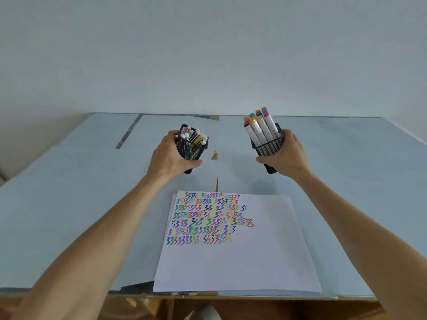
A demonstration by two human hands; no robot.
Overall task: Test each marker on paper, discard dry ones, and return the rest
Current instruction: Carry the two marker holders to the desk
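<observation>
My left hand (169,157) grips a black mesh holder (193,147) filled with several thin coloured markers (195,136), tilted toward me. My right hand (287,154) grips a second black mesh holder (269,146) packed with several thick white markers (260,127) with coloured caps, leaning back and to the left. Both holders are beyond the white paper (235,248), which lies near the table's front edge and carries rows of multicoloured squiggles (208,218) on its upper left part.
The pale blue table (69,192) meets a plain wall at the back. A grey strip (128,131) runs diagonally at the back left. A small tan patch (215,156) lies between the two holders. Wood shows below the front edge.
</observation>
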